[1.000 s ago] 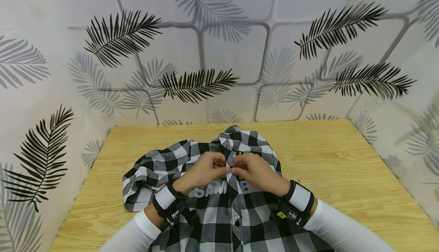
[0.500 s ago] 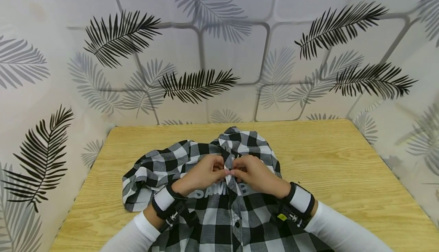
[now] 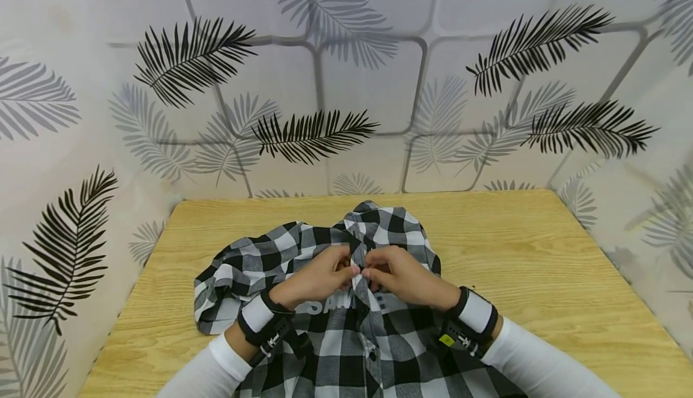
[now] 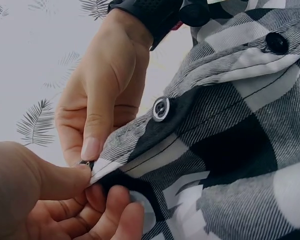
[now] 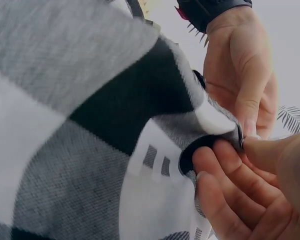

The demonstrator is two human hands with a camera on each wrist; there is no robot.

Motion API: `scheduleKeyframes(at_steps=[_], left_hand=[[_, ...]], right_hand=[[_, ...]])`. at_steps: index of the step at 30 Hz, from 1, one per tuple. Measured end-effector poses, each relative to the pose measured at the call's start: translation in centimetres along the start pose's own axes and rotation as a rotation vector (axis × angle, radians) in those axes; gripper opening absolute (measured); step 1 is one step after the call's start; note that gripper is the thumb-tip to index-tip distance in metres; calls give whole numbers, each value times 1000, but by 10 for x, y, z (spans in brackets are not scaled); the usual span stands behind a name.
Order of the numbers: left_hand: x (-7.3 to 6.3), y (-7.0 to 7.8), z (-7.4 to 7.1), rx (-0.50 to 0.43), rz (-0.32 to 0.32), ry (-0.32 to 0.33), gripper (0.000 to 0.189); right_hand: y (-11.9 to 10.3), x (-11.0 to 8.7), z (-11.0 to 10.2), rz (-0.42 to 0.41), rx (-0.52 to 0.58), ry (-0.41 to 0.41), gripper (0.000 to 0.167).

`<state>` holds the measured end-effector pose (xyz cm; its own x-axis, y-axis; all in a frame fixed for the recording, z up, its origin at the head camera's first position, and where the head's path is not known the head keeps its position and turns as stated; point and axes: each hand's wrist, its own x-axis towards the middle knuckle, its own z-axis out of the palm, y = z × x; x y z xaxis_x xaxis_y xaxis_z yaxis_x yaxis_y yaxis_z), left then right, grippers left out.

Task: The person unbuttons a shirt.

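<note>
A black, white and grey checked shirt (image 3: pixel 338 341) lies front up, with pale lettering across its chest. My left hand (image 3: pixel 319 276) pinches the edge of the front placket (image 4: pixel 127 135) between thumb and fingers. From the other side my right hand (image 3: pixel 406 275) pinches the same edge, the two thumb tips nearly meeting. A small dark button (image 4: pixel 86 163) shows partly at the fingertips in the left wrist view; the buttonhole is hidden. Farther along the placket sit a dark rimmed button (image 4: pixel 161 109) and a black button (image 4: pixel 277 43). In the right wrist view, curled fingers (image 5: pixel 235 185) lie under the cloth.
The shirt rests on a light wooden table (image 3: pixel 514 241), one sleeve (image 3: pixel 227 290) spread to the left. Behind the table stands a wall (image 3: pixel 368 85) with a leaf pattern. Both wrists wear strapped cameras (image 3: pixel 468 320).
Both hands have shifted slightly left and down with the placket edge between their fingertips. The lower placket has slid a little left. Both hands keep their pinch.
</note>
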<state>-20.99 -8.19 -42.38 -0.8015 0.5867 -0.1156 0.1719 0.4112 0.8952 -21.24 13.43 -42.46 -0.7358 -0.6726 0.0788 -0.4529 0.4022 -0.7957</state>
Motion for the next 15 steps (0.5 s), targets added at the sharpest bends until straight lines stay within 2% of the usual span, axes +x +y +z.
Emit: scheduleKeyframes(at_steps=[7, 10, 15], left_hand=[[-2, 0, 0, 54, 73, 71, 21], [-3, 1, 1, 49, 67, 87, 20], [-5, 0, 3, 22, 58, 77, 18]], right_hand=[[1, 0, 1, -25, -8, -28, 24], [2, 1, 1, -23, -38, -28, 25], [0, -1, 0, -45, -58, -44, 25]])
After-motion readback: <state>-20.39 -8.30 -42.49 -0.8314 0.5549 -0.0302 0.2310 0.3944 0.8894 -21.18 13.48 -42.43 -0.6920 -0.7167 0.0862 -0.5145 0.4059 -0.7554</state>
